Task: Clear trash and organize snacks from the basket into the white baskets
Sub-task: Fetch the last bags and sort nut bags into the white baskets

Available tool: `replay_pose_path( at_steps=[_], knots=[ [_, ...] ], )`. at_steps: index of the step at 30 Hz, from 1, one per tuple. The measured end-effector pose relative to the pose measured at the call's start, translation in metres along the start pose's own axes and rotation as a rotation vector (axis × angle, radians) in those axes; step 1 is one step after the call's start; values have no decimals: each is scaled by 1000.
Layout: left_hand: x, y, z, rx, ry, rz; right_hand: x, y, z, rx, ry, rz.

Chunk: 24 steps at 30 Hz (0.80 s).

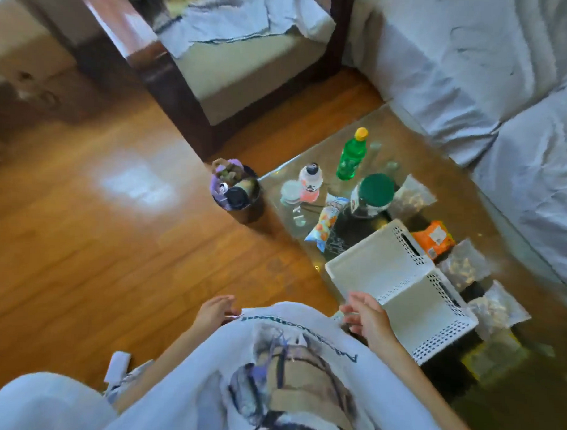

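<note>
Left hand [213, 310] and right hand [367, 317] hovering with fingers relaxed, grasping nothing, two white perforated plastic baskets [402, 283] on the glass table [487, 218], snack packets alongside, dark trash bin [239, 194] on the wooden floor

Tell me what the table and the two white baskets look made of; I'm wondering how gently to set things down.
The low see-through table looks like glass: the wooden floor shows through it and its top reflects light. The two white rectangular baskets look like rigid matte plastic, going by their thin moulded walls with rows of small punched holes and slot handles. Neither material can be confirmed by sight alone.
</note>
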<state>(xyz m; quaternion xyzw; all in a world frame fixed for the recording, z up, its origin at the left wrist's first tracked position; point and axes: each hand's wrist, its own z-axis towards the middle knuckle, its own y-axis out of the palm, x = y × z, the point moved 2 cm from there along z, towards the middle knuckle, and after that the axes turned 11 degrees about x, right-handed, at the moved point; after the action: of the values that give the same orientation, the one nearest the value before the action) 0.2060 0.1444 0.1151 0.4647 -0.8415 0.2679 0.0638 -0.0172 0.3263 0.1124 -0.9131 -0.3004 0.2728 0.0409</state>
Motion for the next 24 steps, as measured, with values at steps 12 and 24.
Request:
replay_pose_path(
  at_steps=[12,24],
  knots=[
    [-61,-151,58,153,-250,-429,-8,113,-18,8,-49,-425],
    [-11,-269,146,372,-404,-754,-100,379,-3,-110,-96,-818]
  ],
)
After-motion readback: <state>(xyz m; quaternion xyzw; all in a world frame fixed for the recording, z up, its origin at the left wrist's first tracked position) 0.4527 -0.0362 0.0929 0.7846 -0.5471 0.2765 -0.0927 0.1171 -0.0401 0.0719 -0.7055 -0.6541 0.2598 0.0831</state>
